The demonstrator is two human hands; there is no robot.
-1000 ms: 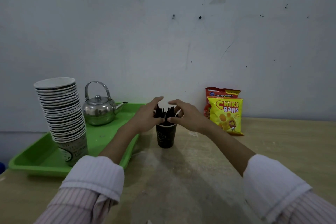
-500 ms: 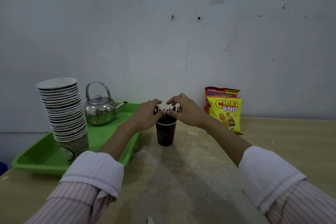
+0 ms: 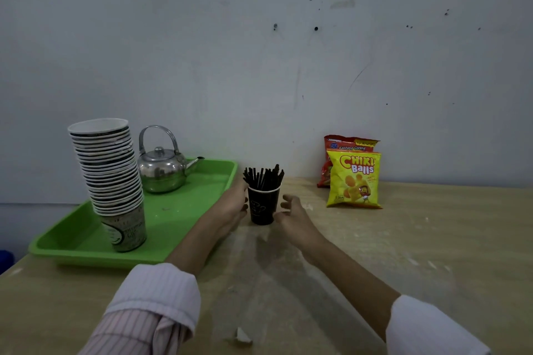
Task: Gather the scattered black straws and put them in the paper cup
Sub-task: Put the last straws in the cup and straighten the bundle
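A black paper cup (image 3: 264, 207) stands upright on the wooden table, near the wall. A bundle of black straws (image 3: 264, 177) sticks up out of it and fans out a little. My left hand (image 3: 235, 202) lies against the cup's left side, fingers relaxed and thumb touching the wall of the cup. My right hand (image 3: 288, 212) hovers just right of the cup with loosely curled fingers and holds nothing. I see no loose straws on the table.
A green tray (image 3: 196, 202) to the left carries a tall, leaning stack of paper cups (image 3: 111, 179) and a metal kettle (image 3: 161, 167). Two snack bags (image 3: 353, 179) lean on the wall at the right. A small paper scrap (image 3: 241, 336) lies near the front.
Both hands have dropped from the tops of the straws to the sides of the cup. The straws now stand free in the cup.
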